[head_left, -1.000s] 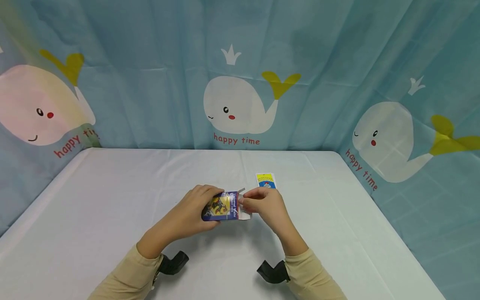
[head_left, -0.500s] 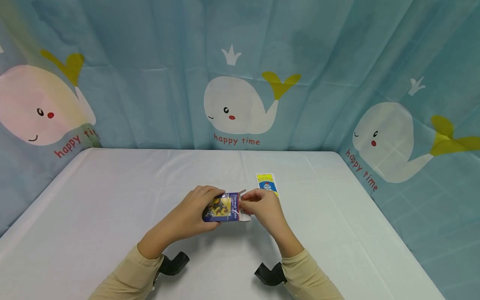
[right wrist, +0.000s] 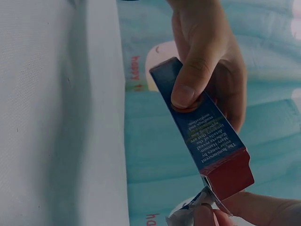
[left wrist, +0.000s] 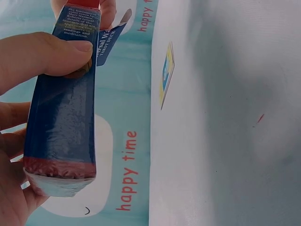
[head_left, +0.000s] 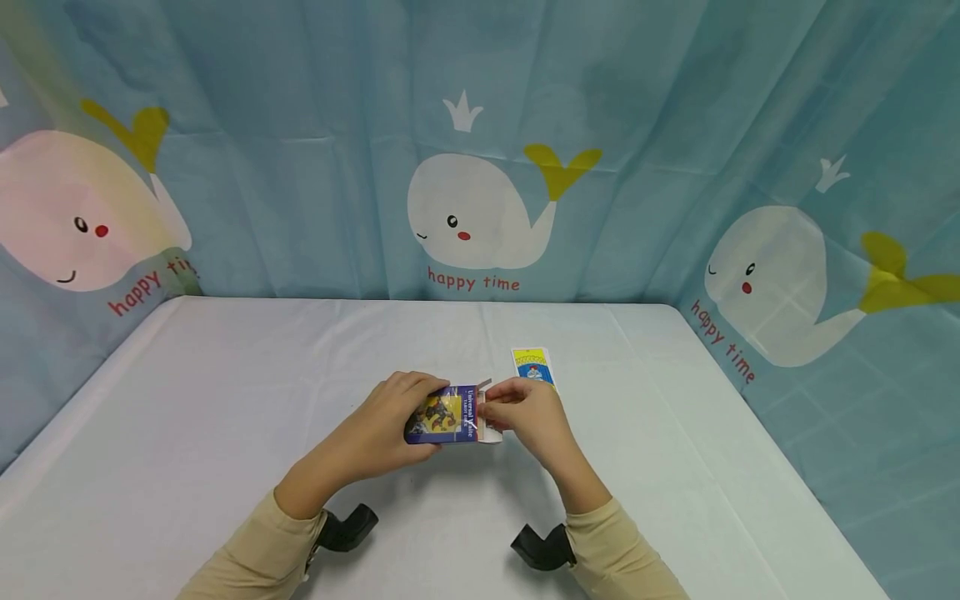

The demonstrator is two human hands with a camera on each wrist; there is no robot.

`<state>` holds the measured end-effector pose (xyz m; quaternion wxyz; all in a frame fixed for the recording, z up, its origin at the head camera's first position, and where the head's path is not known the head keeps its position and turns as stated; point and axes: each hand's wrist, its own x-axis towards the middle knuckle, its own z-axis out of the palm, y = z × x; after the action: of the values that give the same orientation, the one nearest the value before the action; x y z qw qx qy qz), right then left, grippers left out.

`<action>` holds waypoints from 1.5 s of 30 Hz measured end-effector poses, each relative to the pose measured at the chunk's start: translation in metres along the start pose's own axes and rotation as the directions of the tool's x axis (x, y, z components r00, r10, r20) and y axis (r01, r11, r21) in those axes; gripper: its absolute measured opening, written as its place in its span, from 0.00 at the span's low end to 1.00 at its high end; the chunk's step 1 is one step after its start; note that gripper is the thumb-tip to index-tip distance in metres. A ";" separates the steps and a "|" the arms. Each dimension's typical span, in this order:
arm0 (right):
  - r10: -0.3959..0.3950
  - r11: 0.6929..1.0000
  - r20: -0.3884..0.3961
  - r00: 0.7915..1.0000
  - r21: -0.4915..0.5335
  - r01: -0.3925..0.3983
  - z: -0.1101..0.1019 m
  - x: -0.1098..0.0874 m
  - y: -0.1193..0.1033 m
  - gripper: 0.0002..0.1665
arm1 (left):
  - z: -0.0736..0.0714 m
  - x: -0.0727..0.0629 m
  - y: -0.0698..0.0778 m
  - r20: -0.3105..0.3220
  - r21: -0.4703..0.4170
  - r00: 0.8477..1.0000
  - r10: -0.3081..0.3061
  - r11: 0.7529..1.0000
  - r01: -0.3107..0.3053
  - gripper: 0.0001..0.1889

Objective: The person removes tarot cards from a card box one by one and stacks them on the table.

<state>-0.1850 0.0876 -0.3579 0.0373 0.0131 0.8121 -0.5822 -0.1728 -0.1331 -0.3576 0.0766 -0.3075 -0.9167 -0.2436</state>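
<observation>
Nearest, two beige sleeves (head_left: pixel 626 557) enter at about four and eight o'clock from a small printed box. Curved black pieces (head_left: pixel 348 528) jut inward from both wrists.

The left hand (head_left: pixel 392 423), at the box's nine o'clock, grips it, fingers along the far edge and thumb on the near side. The box (head_left: pixel 442 414) is at the centre of the reach, apparently held up off the worktop. Its blue and yellow face carries a colourful figure and the words "Universal Waite Tarot Deck". Its open end points to three o'clock, with loose flaps; the wrist views show a red one.

The right hand (head_left: pixel 531 419) is at that open end, thumb and fingers bent in close to the flaps; whether they pinch anything cannot be told.

At two o'clock from the box, just beyond the right hand and partly covered by it, a yellow and blue card (head_left: pixel 532 364) lies flat on the white-covered worktop (head_left: pixel 225 392).

Farthest off, a pale blue curtain (head_left: pixel 300 192) shows smiling whales at ten, twelve and two o'clock, each with a yellow tail and red "happy time" lettering.
</observation>
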 end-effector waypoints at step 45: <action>0.002 0.999 0.038 0.999 -0.032 -0.001 -0.022 0.009 -0.002 0.09 | -0.004 0.001 -0.002 0.014 -0.010 1.000 -0.017 1.000 0.017 0.37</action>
<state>-0.1956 0.1074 -0.3502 0.0534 0.0019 0.8204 -0.5693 -0.1746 -0.1362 -0.3547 0.0666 -0.3019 -0.9185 -0.2464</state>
